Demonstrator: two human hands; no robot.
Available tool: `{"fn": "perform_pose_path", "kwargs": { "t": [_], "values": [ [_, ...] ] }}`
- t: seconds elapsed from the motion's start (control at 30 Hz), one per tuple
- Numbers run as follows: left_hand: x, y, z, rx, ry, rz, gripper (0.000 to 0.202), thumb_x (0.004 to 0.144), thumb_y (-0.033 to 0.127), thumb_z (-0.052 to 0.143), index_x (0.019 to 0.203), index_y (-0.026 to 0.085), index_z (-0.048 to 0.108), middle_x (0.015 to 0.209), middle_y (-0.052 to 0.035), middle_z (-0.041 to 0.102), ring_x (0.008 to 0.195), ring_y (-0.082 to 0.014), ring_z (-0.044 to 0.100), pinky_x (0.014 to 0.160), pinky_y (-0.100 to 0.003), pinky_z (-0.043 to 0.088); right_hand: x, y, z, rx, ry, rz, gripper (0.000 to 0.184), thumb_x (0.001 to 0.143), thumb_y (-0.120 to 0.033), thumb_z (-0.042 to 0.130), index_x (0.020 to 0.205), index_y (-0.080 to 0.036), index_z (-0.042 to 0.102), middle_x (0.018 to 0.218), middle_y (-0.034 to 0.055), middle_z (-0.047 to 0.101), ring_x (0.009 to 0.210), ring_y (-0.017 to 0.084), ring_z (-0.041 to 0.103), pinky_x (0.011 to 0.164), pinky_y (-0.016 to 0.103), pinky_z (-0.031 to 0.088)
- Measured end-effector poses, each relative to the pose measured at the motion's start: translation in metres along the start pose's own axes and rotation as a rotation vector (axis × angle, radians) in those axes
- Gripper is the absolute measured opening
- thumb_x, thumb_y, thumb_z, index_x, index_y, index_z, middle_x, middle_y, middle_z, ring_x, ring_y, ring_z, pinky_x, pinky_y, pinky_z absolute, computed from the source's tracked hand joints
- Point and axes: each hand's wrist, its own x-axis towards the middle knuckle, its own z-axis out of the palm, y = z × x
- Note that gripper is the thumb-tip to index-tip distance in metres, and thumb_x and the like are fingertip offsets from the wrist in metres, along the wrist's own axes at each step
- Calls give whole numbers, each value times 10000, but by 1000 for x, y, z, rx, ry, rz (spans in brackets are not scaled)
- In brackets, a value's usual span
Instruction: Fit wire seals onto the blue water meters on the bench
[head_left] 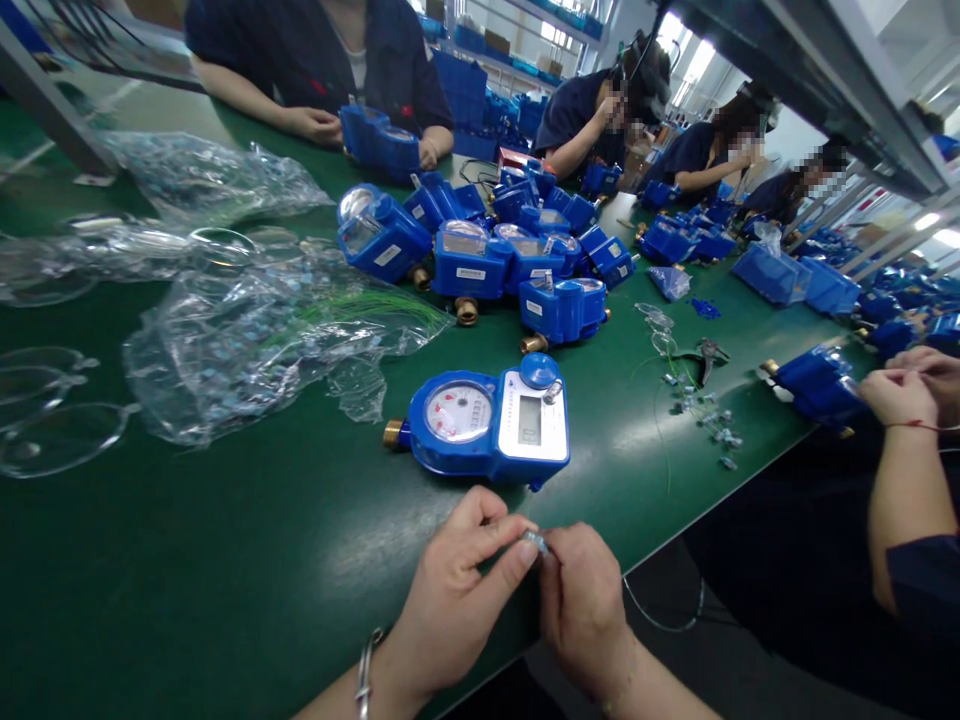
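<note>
Between my two hands is a small pale-blue, see-through plastic seal (535, 541). My left hand (466, 575) pinches it with thumb and forefinger. The closed fingers of my right hand (589, 600) meet its right side; their tips are partly hidden. Just beyond my hands a blue water meter (491, 422) lies face up on the green table, its brass fitting pointing left. The meter's round dial and small display are both visible, and its round blue cap (540, 371) is at the top right.
Clear bags of seals (247, 340) and green wires (367, 308) lie left. Several blue meters (469, 262) are heaped behind. Right of my meter are pliers (706, 360) and loose seals (724, 435). A co-worker's hands (904, 395) are beside another meter (817, 385); other people sit opposite.
</note>
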Motion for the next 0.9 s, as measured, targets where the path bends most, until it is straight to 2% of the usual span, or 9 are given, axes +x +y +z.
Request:
{"fn": "perform_pose_path", "kwargs": {
  "t": [0.07,0.17,0.23,0.33,0.5,0.63,0.7,0.83,0.9],
  "values": [
    [0,0,1,11,-4,-1,204,878,287,463,803,191,627,819,-12,453,783,-125,495,718,-218,412,5,0,-1,215,-85,196,142,865,-214,405,776,-174,508,648,22,515,590,128,461,563,265,365],
    [-1,1,0,58,-14,18,219,877,288,459,796,201,643,811,-11,453,780,-125,498,725,-219,418,15,-6,-4,868,-345,713,267,888,-332,324,657,-206,367,449,-80,273,386,77,240,405,216,243],
    [-2,1,-1,96,0,34,196,868,290,473,847,220,655,828,-14,471,795,-130,506,733,-221,423,19,-8,-7,1033,-400,827,283,891,-355,309,649,-210,333,439,-96,209,378,70,178,395,213,208],
    [-5,0,-4,133,88,9,209,828,322,540,990,223,630,860,-19,521,785,-137,526,708,-227,429,18,-7,-12,612,-295,560,265,901,-299,335,674,-180,404,552,-39,379,503,84,347,500,231,274],
    [-6,-4,1,213,-32,-131,393,896,367,395,585,171,532,598,10,517,580,-121,490,555,-239,344,4,1,-12,-120,-248,-133,148,857,-133,351,813,-152,491,683,37,491,651,153,438,602,297,316],
    [-5,-3,9,192,-123,-138,394,927,350,308,638,178,514,663,2,543,628,-132,499,590,-248,354,-2,4,-6,-231,-235,-230,146,833,-115,366,789,-157,499,659,38,487,634,157,412,594,308,305],
    [-5,-3,11,195,-105,-129,381,929,351,296,661,178,505,694,-6,532,657,-139,498,608,-254,366,0,1,-3,-27,-275,-38,162,854,-157,354,748,-166,476,662,29,482,631,143,421,589,294,316],
    [-5,-6,10,222,-75,-107,366,930,350,280,680,179,486,729,-14,501,688,-147,488,629,-268,377,9,-11,2,705,-455,693,287,904,-308,248,657,-203,349,470,-78,258,407,81,249,428,224,258],
    [-4,-7,9,223,-58,-100,359,929,347,284,684,180,487,737,-14,500,704,-150,488,647,-276,378,10,-14,3,726,-464,732,300,905,-332,257,657,-200,363,463,-74,288,407,81,267,434,222,275]
  ]
}}
